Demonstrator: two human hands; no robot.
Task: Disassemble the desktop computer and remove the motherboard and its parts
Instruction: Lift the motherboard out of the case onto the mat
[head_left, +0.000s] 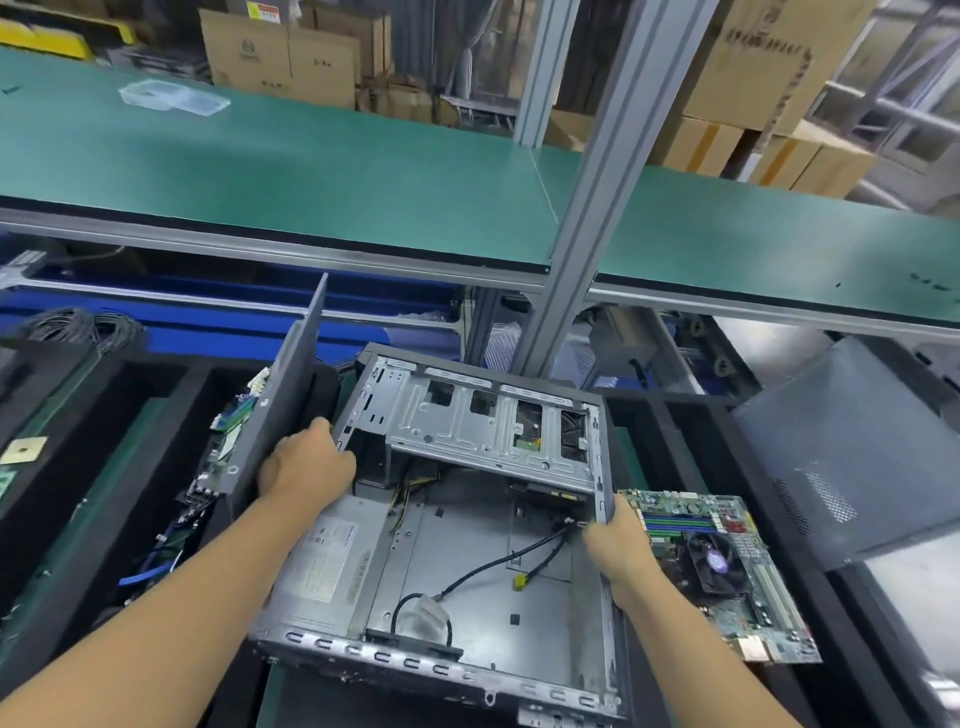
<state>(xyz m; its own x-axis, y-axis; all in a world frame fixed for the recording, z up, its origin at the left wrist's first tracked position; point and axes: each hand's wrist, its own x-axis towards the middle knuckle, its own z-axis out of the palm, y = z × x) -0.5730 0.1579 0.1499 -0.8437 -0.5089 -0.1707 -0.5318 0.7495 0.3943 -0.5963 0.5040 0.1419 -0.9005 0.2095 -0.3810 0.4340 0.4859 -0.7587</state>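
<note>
- Grey steel computer case (545, 623) lies open between the person's arms, with the power supply (332, 561) inside at its left.
- Left hand (306, 467) curls round the case's left wall.
- Right hand (618, 545) grips the right wall, thumb inside.
- Motherboard (727, 571) lies flat just right of the case, fan upward.
- Dark side panel (280, 405) stands tilted at the left.

The one camera rides on my head and faces forward and down through a wide-angle lens. It sits close over the open computer case (457, 525), which fills the lower middle of the view. My forearms run in from the bottom corners to my left grip (304, 467) and right grip (618, 545) on its sides. Higher in the view, farther off, lie the green counter (311, 171) and stacked cartons (280, 57).
</note>
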